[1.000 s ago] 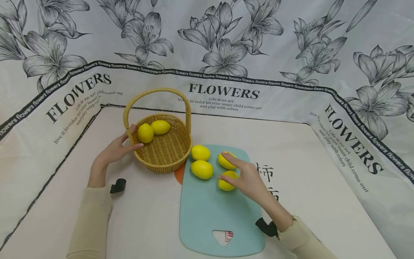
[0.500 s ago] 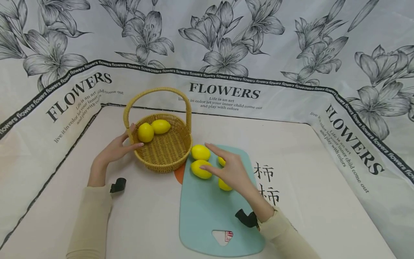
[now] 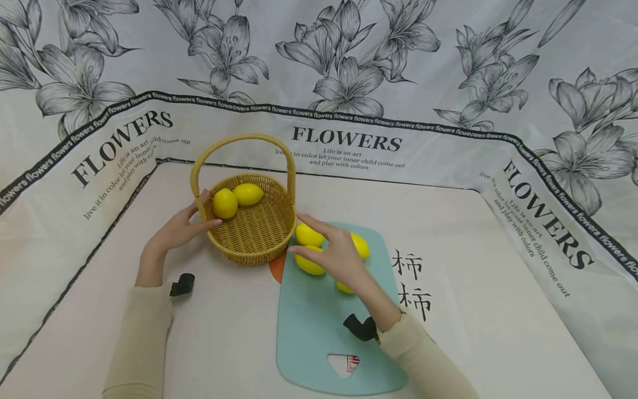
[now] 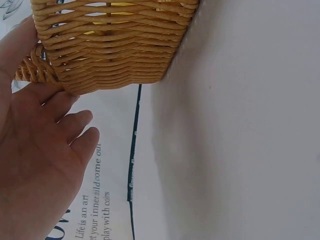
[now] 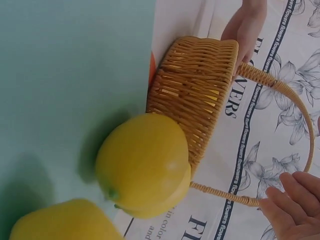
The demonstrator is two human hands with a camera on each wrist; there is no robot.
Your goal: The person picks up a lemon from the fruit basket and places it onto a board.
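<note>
At the left, my left hand [image 3: 173,230] holds the wicker basket [image 3: 249,257] by its side, thumb over the rim and fingers outside near the handle's foot. Two yellow lemons [image 3: 225,204] lie inside the basket. My right hand [image 3: 340,256] hovers over the cutting board [image 3: 319,327], thumb and fingers spread apart with nothing between them. Beneath it and on both sides are several lemons: two by the basket, the far one [image 3: 308,235] and the near one [image 3: 309,263], and two partly covered by the hand. In the right wrist view, a lemon [image 5: 142,160] sits beside the basket wall.
A pale cloth covers the table [image 3: 224,332], with printed characters [image 3: 413,282] right of the board. An orange patch [image 3: 276,270] shows between basket and board. The basket's tall handle [image 3: 244,136] arches above its rim. A flower-printed curtain [image 3: 344,83] surrounds the back and sides.
My right hand has moved left, from over the right pair of lemons to over the left pair near the basket. My left hand and the basket have stayed in place.
</note>
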